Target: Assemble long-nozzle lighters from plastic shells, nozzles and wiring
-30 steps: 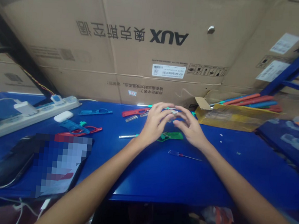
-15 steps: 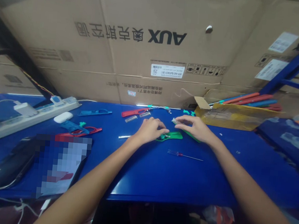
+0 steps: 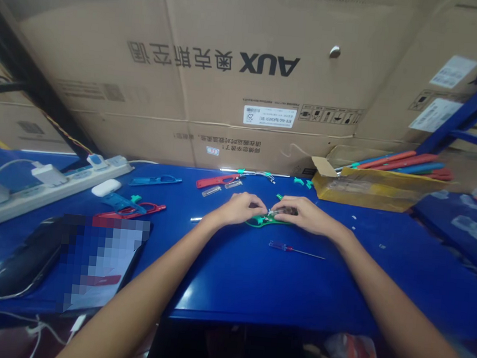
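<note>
A green plastic casing part point(image 3: 255, 223) lies flat on the blue table, mostly covered by both hands. My left hand point(image 3: 240, 208) rests at its left end, thumb and fingers pinched together; what they grip is hidden. A small clear plastic piece point(image 3: 277, 211) is pinched in my right hand point(image 3: 310, 214), held over the casing's middle with its tip close to my left fingertips. Behind my right fingers the end of another green part point(image 3: 279, 196) shows. Nearer me lies a screwdriver point(image 3: 294, 250) with a clear and red handle.
Red casing point(image 3: 217, 181) and clear pieces point(image 3: 211, 191) lie behind my left hand. Blue casing point(image 3: 157, 180), a white case point(image 3: 106, 188), a power strip point(image 3: 54, 188) and a tablet point(image 3: 109, 268) are leftward. A carton point(image 3: 367, 187) of coloured parts stands back right.
My right hand has come left and slightly nearer, bringing the clear piece over the green casing beside my left fingers. My left hand stays about where it was.
</note>
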Available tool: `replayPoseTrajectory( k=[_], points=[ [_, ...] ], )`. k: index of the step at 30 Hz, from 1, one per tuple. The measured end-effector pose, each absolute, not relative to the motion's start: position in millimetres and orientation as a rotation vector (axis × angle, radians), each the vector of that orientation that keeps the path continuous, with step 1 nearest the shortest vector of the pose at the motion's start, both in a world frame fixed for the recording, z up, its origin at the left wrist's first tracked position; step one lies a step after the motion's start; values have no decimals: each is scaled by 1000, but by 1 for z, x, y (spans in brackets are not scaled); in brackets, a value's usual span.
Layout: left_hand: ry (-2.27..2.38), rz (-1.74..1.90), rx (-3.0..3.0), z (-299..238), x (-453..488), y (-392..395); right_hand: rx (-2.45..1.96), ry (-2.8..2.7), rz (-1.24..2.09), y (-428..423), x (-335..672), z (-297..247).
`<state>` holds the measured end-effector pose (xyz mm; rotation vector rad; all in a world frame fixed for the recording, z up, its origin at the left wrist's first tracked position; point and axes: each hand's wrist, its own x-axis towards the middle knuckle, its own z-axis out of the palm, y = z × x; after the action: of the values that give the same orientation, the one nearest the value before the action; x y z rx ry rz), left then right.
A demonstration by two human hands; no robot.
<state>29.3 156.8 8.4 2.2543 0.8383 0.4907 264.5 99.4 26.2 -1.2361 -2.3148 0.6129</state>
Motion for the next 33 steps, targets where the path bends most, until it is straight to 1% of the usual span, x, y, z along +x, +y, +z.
replayPoseTrajectory(
  k=[7,17,33],
  points=[
    [758,475,2127,1,26,164,-1222,-2320,595,99,262,26],
    [753,470,2098,0,27,166,-1293,-2347,598,97,260,31],
    [741,471,2097,-4,27,168,-1282,-2338,597,98,261,28]
  ],
)
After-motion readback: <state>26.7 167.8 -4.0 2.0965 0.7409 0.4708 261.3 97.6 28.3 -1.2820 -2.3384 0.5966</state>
